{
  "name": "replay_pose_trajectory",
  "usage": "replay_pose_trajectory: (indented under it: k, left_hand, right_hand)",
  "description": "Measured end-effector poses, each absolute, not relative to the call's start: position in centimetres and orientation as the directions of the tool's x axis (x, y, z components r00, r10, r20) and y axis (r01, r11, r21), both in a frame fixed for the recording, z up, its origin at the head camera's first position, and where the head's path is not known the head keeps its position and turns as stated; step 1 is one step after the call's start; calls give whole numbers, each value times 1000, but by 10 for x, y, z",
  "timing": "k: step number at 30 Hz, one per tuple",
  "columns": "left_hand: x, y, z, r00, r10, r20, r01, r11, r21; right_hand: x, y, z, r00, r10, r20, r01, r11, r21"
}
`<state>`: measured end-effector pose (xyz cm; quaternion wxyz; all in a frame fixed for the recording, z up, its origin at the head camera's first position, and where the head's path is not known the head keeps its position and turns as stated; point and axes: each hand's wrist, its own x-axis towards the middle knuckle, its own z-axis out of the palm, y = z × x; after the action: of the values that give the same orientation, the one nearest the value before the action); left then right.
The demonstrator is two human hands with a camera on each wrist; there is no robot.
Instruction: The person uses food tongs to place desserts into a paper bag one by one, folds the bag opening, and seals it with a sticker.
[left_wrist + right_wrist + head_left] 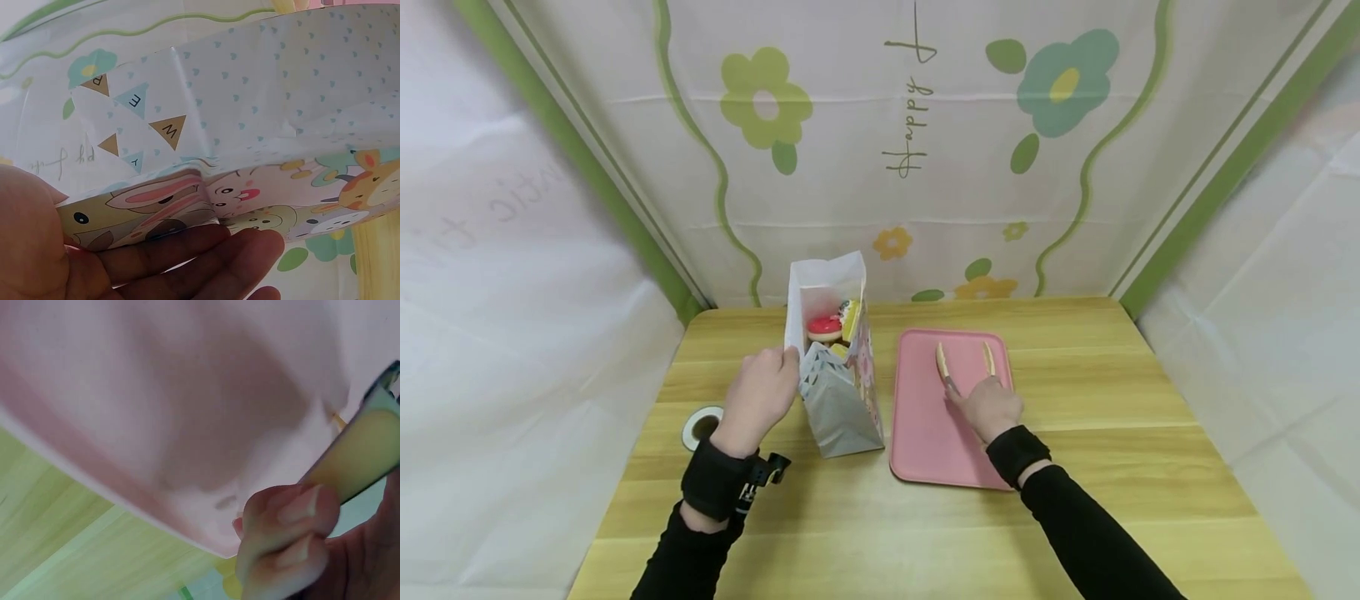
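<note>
My left hand (760, 396) pinches the left rim of a paper bag (846, 421), thumb on one side and fingers on the other. Animals and bunting are printed on the bag (269, 87) in the left wrist view. Through its open top show a red-topped round piece like a doughnut (824, 327) and a yellow piece (850, 318). Over a pink tray (925, 450) my right hand (992, 408) grips tongs (943, 364) with their tips spread apart. In the right wrist view, fingers (300, 509) curl at the tongs' pale, dark-edged handle (362, 456). Nothing shows between the tips.
A white ring-shaped roll (689, 433) lies on the wooden table (1075, 517), left of the bag and partly behind my left wrist. Flower-printed cloth (835, 192) hangs behind the table's back edge, and white cloth walls (512, 333) stand at both sides.
</note>
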<state>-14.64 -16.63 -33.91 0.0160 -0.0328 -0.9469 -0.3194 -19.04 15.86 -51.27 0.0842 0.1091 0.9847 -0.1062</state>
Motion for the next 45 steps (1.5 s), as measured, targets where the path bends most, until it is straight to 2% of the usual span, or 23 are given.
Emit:
replay_pose_trajectory:
  k: [8, 11, 13, 16, 19, 22, 28, 34, 39, 45]
  left_hand:
    - [-146, -165, -339, -997, 52, 50, 72, 767, 637]
    - [-146, -167, -340, -997, 51, 59, 78, 759, 646]
    - [-146, -170, -343, -997, 46, 61, 75, 737, 672]
    - [-153, -180, -346, -997, 41, 65, 76, 676, 733]
    - [-175, -194, -351, -990, 69, 122, 139, 601, 787]
    - [-206, -206, -359, -982, 120, 149, 191, 563, 804]
    - [-248, -212, -368, -975, 220, 26, 122, 437, 891]
    - [-269, -208, -374, -951, 300, 69, 149, 252, 956]
    - [-276, -207, -387, -941, 326, 89, 128, 98, 987]
    - [-269, -215, -400, -946, 300, 121, 150, 77, 986]
  right_hand:
    - [-188, 159, -510, -960, 158, -229, 201, 963, -180]
    - [-187, 157, -502, -977, 137, -163, 168, 965, -200]
    - [-185, 151, -488, -992, 94, -81, 113, 955, -273]
    - [-178, 135, -459, -999, -38, 8, -37, 896, -443]
    - [-168, 114, -431, -982, -190, -13, -135, 742, -657]
    - [-160, 93, -414, -957, -286, -53, -147, 631, -761]
    - [-154, 52, -407, -934, -355, 43, -267, 611, -746]
    - [-156, 19, -405, -924, -318, 213, -356, 508, -785]
    - [-152, 2, -400, -942, -263, 209, -320, 520, -792]
    - [-149, -5, -397, -950, -199, 240, -311, 542, -781]
